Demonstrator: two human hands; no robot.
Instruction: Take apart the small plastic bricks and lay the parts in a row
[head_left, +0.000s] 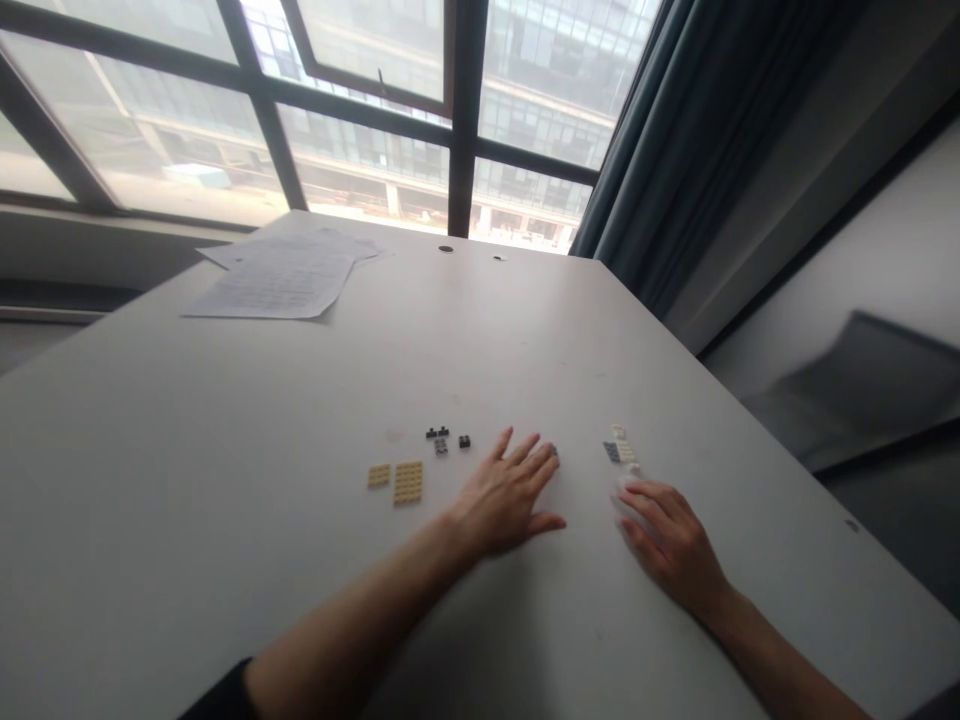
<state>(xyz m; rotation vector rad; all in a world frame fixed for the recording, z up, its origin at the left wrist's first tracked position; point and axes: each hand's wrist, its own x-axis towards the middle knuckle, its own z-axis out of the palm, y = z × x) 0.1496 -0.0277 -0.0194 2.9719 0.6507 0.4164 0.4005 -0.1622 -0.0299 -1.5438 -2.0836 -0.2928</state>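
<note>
My left hand is spread palm down over the white table, its fingertips partly covering a small grey-blue piece. Left of it lie tan plates, a larger one and a smaller one. Small black pieces, a grey piece and a black block are grouped behind them. My right hand, slightly blurred, has its thumb and fingers apart, just in front of white pieces and a dark grey piece. Nothing shows between its fingers.
Printed papers lie at the back left of the white table. Two small openings are near its far edge, one a dark round hole. Windows stand behind, with a blue-grey curtain at the right.
</note>
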